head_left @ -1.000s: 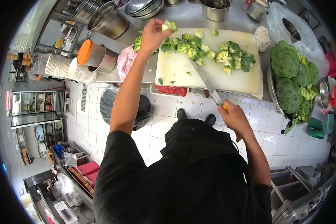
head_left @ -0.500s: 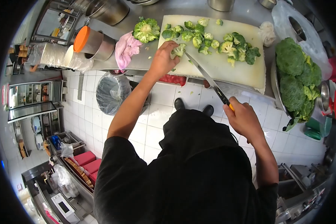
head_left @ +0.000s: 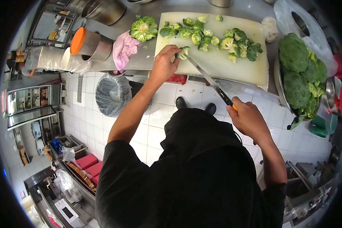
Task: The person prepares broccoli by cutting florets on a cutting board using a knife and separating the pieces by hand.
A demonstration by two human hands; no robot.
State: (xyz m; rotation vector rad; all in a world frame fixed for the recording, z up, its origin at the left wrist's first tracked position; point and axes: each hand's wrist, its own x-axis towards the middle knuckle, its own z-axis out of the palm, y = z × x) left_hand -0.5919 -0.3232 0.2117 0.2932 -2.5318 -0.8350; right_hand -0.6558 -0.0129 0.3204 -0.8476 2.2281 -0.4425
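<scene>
Roomy cutting board (head_left: pixel 235 71), knife (head_left: pixel 210 79) across front edge

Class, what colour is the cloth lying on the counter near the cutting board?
The cloth is pink; it shows best in the head view.

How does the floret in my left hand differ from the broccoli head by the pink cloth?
Size: the floret is small; the broccoli head is far larger.
Support: the floret is pinched in the left hand, with the knife blade right by it; the broccoli head lies on the metal counter, untouched.
Shared: both are green with paler stem parts.
</scene>
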